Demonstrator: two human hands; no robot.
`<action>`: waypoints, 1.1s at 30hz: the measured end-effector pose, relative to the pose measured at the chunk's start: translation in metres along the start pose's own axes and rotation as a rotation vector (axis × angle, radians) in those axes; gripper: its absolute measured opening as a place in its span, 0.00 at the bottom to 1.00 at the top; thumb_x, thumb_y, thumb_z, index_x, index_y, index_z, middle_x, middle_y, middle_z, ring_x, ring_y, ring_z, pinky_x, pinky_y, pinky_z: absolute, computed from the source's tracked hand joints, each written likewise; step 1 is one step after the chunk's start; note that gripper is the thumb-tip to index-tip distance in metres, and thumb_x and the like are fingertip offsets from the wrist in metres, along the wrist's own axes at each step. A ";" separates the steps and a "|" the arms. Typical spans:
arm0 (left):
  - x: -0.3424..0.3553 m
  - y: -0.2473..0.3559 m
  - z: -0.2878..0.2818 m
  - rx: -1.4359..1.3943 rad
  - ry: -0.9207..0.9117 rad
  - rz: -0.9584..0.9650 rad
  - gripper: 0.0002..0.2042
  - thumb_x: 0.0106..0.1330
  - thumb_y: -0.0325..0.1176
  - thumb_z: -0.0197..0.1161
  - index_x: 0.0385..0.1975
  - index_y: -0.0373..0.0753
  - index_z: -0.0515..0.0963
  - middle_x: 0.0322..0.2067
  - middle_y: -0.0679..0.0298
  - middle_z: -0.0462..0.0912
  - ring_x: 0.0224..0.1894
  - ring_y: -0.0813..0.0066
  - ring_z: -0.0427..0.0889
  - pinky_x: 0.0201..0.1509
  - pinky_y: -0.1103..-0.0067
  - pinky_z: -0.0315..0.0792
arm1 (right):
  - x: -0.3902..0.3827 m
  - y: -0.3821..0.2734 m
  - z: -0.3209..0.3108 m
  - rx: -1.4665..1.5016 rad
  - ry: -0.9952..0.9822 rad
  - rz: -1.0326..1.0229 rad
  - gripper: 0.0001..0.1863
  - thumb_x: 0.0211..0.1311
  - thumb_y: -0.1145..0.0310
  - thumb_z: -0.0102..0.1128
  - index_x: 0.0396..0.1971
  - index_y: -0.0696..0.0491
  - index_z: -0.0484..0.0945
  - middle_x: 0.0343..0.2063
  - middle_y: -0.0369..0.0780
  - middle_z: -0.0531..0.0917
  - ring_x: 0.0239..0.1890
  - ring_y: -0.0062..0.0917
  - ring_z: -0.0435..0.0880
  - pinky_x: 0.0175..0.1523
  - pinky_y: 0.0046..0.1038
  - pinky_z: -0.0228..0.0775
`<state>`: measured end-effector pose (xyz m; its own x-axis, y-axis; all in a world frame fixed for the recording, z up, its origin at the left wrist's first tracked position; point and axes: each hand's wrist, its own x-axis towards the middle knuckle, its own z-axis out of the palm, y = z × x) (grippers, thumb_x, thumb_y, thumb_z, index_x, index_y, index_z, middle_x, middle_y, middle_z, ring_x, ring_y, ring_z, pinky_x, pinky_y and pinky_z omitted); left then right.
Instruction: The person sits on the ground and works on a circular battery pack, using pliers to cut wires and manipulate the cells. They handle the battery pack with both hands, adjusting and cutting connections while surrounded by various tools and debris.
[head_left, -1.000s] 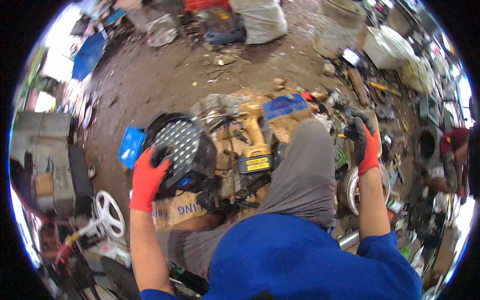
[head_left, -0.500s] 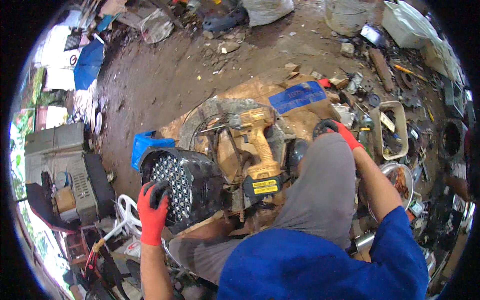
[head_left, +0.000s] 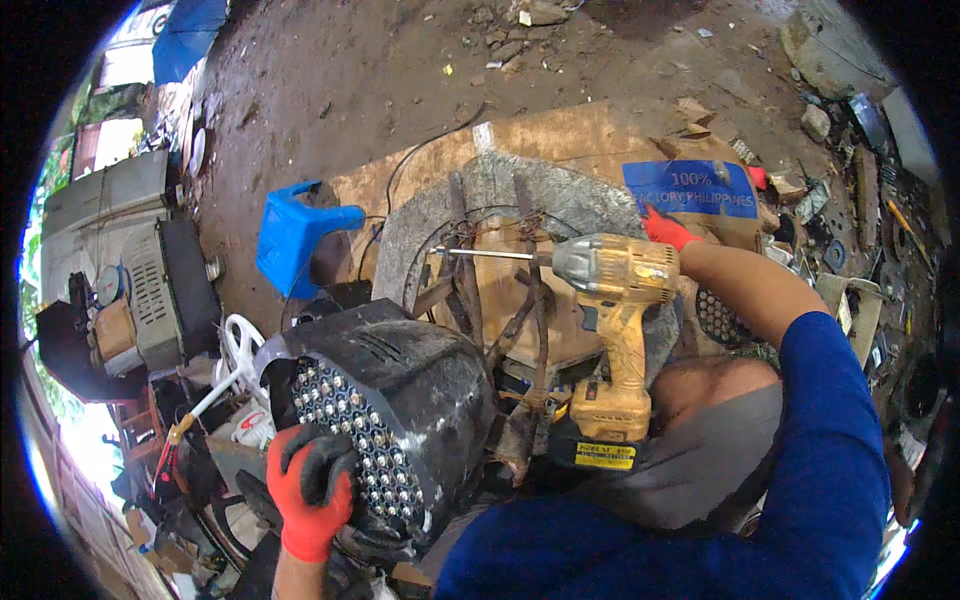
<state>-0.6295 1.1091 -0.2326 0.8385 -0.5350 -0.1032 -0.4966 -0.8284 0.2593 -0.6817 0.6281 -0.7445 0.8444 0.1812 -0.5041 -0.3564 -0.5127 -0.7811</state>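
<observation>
My left hand point(head_left: 315, 490), in a red glove with dark fingers, grips the near rim of a black stage light point(head_left: 410, 390). The light lies tilted, its face of small round LEDs point(head_left: 355, 430) turned toward that hand. My right hand point(head_left: 668, 230), also in a red glove, reaches forward past a yellow cordless drill point(head_left: 620, 330) to the blue print on the cardboard. Its fingers are mostly hidden. The drill rests with its long bit pointing left over a round grey slab point(head_left: 420, 240) crossed by rusty bars. A black disc with round holes point(head_left: 718, 318) lies under my right forearm.
A blue plastic stool point(head_left: 290, 240) stands beyond the light. Flattened cardboard point(head_left: 590, 125) covers the ground around the slab. Grey equipment housings point(head_left: 110, 215) and a white wheel-shaped part point(head_left: 240, 345) crowd the left. Rubble and scrap lie along the right.
My right hand has moved from beside my right knee to the cardboard's blue print. My left hand stays at the light's rim. The view has shifted, and my right knee has lowered.
</observation>
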 end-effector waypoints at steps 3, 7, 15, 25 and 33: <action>-0.011 -0.001 -0.004 0.011 -0.039 -0.035 0.16 0.44 0.25 0.68 0.37 0.37 0.85 0.40 0.54 0.81 0.44 0.54 0.80 0.50 0.66 0.75 | 0.025 -0.023 0.011 -0.355 0.060 -0.377 0.32 0.64 0.51 0.57 0.67 0.47 0.70 0.71 0.50 0.65 0.74 0.54 0.57 0.77 0.51 0.52; -0.011 -0.003 0.002 -0.114 0.065 -0.031 0.16 0.47 0.23 0.66 0.39 0.35 0.84 0.41 0.53 0.83 0.45 0.52 0.80 0.52 0.65 0.75 | -0.001 0.015 0.006 -0.148 0.009 -0.209 0.30 0.65 0.52 0.59 0.65 0.50 0.73 0.64 0.48 0.74 0.70 0.48 0.66 0.73 0.42 0.61; -0.021 -0.014 0.000 -0.247 0.214 0.038 0.19 0.54 0.19 0.57 0.48 0.34 0.82 0.48 0.49 0.83 0.56 0.45 0.79 0.62 0.62 0.72 | -0.111 -0.069 -0.018 -0.297 0.132 -0.261 0.27 0.69 0.58 0.52 0.65 0.51 0.72 0.65 0.50 0.73 0.69 0.46 0.68 0.73 0.39 0.59; -0.025 -0.022 0.010 -0.333 0.370 0.068 0.20 0.63 0.29 0.62 0.57 0.39 0.77 0.55 0.50 0.78 0.59 0.47 0.77 0.64 0.64 0.71 | -0.094 -0.171 -0.056 -0.529 -0.225 0.034 0.28 0.68 0.62 0.54 0.67 0.52 0.71 0.68 0.44 0.74 0.74 0.34 0.65 0.75 0.35 0.58; -0.030 -0.027 0.012 -0.364 0.416 0.086 0.19 0.63 0.25 0.60 0.56 0.38 0.77 0.54 0.50 0.78 0.58 0.49 0.78 0.63 0.65 0.72 | -0.115 -0.165 -0.070 -0.110 -0.226 0.170 0.21 0.71 0.62 0.57 0.60 0.53 0.78 0.52 0.42 0.84 0.50 0.30 0.83 0.55 0.35 0.75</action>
<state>-0.6442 1.1455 -0.2482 0.8529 -0.4266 0.3011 -0.5194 -0.6347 0.5722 -0.6918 0.6331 -0.5319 0.6615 0.2613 -0.7029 -0.4288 -0.6372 -0.6404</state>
